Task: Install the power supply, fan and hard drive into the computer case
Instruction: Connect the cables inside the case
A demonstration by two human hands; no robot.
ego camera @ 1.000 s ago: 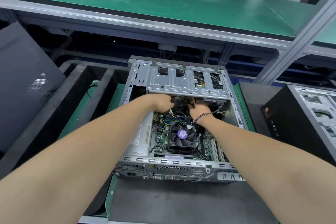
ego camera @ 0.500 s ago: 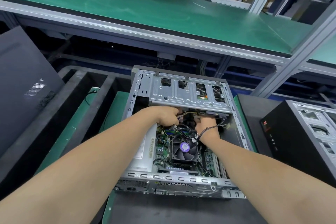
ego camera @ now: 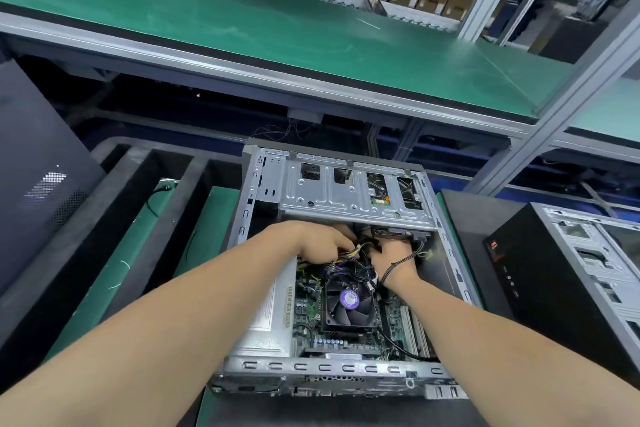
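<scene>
Reaching into the case [ego camera: 311,367], the left grip [ego camera: 315,243] pinched the wires [ego camera: 353,252]; the right grip [ego camera: 393,258], curled, its hold unclear, lay nearer the drive [ego camera: 398,231], just beyond it toward the far edge of the desk [ego camera: 214,236].

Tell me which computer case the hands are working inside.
The grey case in the middle, lying flat and open: left hand and right hand reach among its cables. The black case at right stands apart, untouched.
</scene>
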